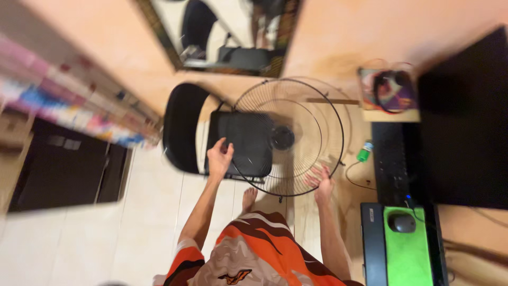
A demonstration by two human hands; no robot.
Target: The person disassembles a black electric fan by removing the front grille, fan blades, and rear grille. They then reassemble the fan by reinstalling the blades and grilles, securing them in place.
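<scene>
Both hands out in front, well apart, on a round wire fan guard [288, 137]. Left hand [219, 158] at the guard's left edge, fingers curled, over the black seat of a chair [239, 144]; whether fingers close around the wire cannot be told through the blur. Right hand [321, 180] at the guard's lower right rim, fingers spread and touching the wire, grip also unclear. Guard held tilted, facing up toward the camera, dark hub at its middle, partly over the chair seat and partly over the tan floor beside it. Chair's black backrest [180, 127] just left of the seat. One bare foot [248, 198] on the pale floor tiles below the guard, orange patterned shorts [254, 254] at the bottom edge. To the right, a worktop [471, 233] carrying a black keyboard [390, 161], a grey mouse [402, 222] on a green mouse pad [407, 254], and a large dark screen [465, 122]. Small green bottle [364, 151] just left of the keyboard. Mirror [227, 32] leaning on the orange wall above. Much motion blur at left.
</scene>
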